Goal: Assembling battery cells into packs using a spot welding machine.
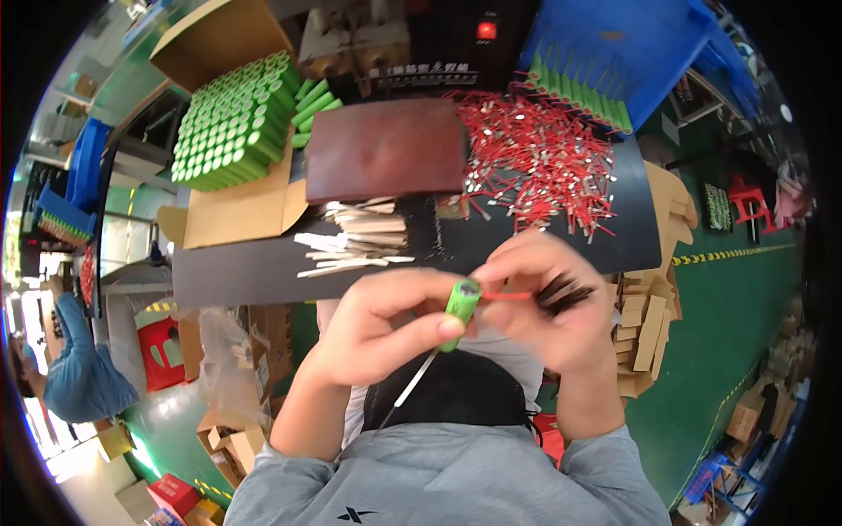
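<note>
My left hand (386,320) pinches a green cylindrical battery cell (461,309) between thumb and fingers, its end tilted up toward me. Below the cell, a thin whitish strip (416,379) slants down to the left; whether it is joined to the cell cannot be made out. Close beside the cell's upper end, the fingers of my right hand (557,316) are closed around what looks like a small brush (566,294) with dark bristles. A short red length points from it toward the cell's end.
A dark red block (386,149) lies on the black table (246,272), with pale strips (360,237) before it and red leads (544,167) heaped to its right. Green cells (228,131) fill a carton at left; more stand by a blue bin (631,53). Another person (83,368) sits far left.
</note>
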`<act>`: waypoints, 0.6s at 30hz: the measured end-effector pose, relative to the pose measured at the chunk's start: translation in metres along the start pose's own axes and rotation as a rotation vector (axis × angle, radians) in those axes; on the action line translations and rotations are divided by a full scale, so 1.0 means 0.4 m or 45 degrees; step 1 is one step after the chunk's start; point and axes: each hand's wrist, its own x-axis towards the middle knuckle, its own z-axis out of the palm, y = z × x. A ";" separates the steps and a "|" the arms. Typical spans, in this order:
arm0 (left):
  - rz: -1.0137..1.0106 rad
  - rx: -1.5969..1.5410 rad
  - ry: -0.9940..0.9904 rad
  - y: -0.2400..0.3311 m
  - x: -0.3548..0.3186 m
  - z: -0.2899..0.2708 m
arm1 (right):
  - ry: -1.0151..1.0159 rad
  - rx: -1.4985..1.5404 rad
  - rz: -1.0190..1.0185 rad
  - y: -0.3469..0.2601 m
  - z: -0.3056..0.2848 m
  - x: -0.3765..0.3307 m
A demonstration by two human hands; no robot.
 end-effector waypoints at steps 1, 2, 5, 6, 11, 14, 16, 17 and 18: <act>-0.018 -0.006 -0.097 -0.004 -0.003 -0.008 | -0.109 -0.120 0.041 -0.020 -0.012 0.002; -0.091 0.042 -0.169 -0.010 -0.006 -0.010 | -0.221 -0.210 0.018 -0.026 -0.025 0.005; -0.158 -0.128 -0.224 -0.047 -0.017 0.007 | -0.382 -0.065 0.124 -0.017 -0.054 -0.003; -0.182 -0.206 -0.214 -0.051 -0.019 0.012 | -0.368 -0.079 0.122 -0.021 -0.070 -0.002; -0.435 -0.551 -0.011 -0.163 -0.038 0.016 | 0.378 -0.070 -0.078 0.002 -0.175 0.020; -0.414 0.334 -0.033 -0.185 -0.063 0.048 | 0.890 -0.549 -0.045 0.056 -0.290 0.100; -0.254 0.589 -0.167 -0.181 -0.065 0.074 | 0.955 -0.809 0.039 0.086 -0.308 0.163; -0.152 0.699 -0.226 -0.192 -0.069 0.084 | 0.972 -0.909 0.064 0.109 -0.313 0.188; -0.191 0.718 -0.263 -0.191 -0.067 0.094 | 0.958 -1.076 0.001 0.143 -0.321 0.210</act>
